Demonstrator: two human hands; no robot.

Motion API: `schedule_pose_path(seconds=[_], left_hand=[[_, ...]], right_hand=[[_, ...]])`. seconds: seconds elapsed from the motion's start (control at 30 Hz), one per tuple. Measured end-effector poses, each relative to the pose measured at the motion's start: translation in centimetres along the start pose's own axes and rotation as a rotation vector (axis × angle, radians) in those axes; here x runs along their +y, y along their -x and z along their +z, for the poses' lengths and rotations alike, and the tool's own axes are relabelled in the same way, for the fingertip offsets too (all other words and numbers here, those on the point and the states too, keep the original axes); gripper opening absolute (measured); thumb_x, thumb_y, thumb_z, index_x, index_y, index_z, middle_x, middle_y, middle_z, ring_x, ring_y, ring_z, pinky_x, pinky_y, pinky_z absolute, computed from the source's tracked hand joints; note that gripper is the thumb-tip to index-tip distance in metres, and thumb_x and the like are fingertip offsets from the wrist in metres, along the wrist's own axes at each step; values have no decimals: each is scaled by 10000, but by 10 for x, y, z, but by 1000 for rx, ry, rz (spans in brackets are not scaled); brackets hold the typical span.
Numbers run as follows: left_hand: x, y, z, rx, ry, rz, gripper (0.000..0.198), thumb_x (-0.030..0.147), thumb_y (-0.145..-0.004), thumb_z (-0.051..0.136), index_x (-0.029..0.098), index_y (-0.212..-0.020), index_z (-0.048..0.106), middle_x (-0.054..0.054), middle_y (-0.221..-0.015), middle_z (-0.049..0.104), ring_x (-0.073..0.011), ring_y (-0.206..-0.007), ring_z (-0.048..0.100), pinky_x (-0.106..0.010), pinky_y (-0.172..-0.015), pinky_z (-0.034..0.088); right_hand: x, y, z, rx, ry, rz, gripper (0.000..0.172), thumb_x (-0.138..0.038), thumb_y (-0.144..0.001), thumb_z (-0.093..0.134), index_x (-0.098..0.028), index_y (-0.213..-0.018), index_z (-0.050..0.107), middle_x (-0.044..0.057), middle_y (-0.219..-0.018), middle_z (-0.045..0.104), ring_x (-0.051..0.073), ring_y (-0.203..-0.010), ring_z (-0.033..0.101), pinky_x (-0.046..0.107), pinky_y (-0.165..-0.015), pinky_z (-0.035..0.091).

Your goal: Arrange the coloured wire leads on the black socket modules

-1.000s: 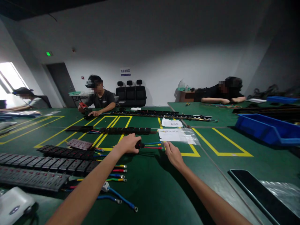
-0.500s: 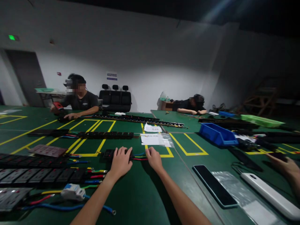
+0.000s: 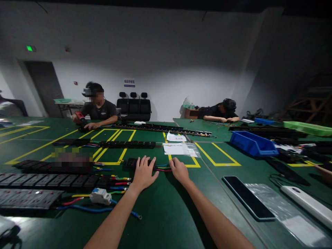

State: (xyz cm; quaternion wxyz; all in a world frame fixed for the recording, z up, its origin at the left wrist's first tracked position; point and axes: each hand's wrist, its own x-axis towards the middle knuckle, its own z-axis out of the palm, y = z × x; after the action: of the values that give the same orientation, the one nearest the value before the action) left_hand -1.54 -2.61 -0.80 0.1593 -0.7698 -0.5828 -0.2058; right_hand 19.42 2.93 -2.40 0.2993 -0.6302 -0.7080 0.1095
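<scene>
My left hand (image 3: pixel 145 173) lies over a small black socket strip (image 3: pixel 131 163), fingers spread across it and the thumb held out to the side. It covers the strip's right part. Blue, green and red wires (image 3: pixel 164 169) run out from the strip's right end. My right hand (image 3: pixel 180 171) has its fingers closed around the far end of these wires, so their tips are hidden. Just behind the right hand lies a white paper label (image 3: pixel 176 149) in a clear bag.
Several longer socket strips (image 3: pixel 49 180) with loose wire ends lie at left, with a white breaker (image 3: pixel 100 196) near them. A phone (image 3: pixel 247 197), a white power bank (image 3: pixel 306 202) and a blue bin (image 3: pixel 252 144) are at right. Two people work across the green table.
The view has swung left, so everything sits further right in it. My left thumb has moved away from the strip and the fingers are spread wider. The right hand stays on the wires.
</scene>
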Motion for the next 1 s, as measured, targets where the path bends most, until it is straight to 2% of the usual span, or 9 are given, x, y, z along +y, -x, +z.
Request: schedule_pose_path(seconds=[0.17,0.33,0.43,0.6,0.7,1.0], left_hand=[[-2,1,-5,-34,5,21,569,470,-971,472,252,-1496,446,-136,-1415,544,-329,-1389,416,-579,-1181,264],[-3,0,-5,-24,13,27,574,473,-947,561,253,-1470,473,-117,-1310,573,-293,-1293,482,-561,-1178,275],[-3,-1,-4,28,11,31,612,481,-918,619,251,-1467,475,-112,-1256,572,-279,-1242,496,-536,-1181,276],[-1,-2,-1,89,14,8,636,491,-907,634,257,-1474,465,-111,-1233,557,-276,-1212,496,-532,-1170,297],[0,-1,0,96,22,-7,631,498,-917,616,260,-1479,453,-109,-1245,549,-278,-1218,493,-538,-1168,299],[1,-1,0,87,50,-64,620,494,-913,622,273,-1467,450,-106,-1266,548,-292,-1234,491,-564,-1154,305]], right_hand=[[0,1,0,5,-2,-20,308,-428,-1031,400,-238,-986,638,65,-865,722,189,-738,643,256,-600,263],[3,-2,3,15,-53,-16,304,-432,-1023,397,-232,-1025,626,67,-858,719,198,-739,646,260,-600,275],[8,-6,5,76,-165,20,313,-447,-1009,393,-226,-1028,615,68,-871,721,211,-771,652,262,-610,305],[18,-12,6,196,-315,56,426,-524,-995,334,-212,-945,619,79,-848,714,222,-769,641,268,-625,352],[19,-12,6,178,-298,37,439,-525,-993,318,-226,-874,616,62,-788,699,216,-733,626,265,-624,351],[19,-12,7,157,-277,12,418,-528,-980,343,-239,-832,606,46,-764,692,212,-713,621,266,-617,356]])
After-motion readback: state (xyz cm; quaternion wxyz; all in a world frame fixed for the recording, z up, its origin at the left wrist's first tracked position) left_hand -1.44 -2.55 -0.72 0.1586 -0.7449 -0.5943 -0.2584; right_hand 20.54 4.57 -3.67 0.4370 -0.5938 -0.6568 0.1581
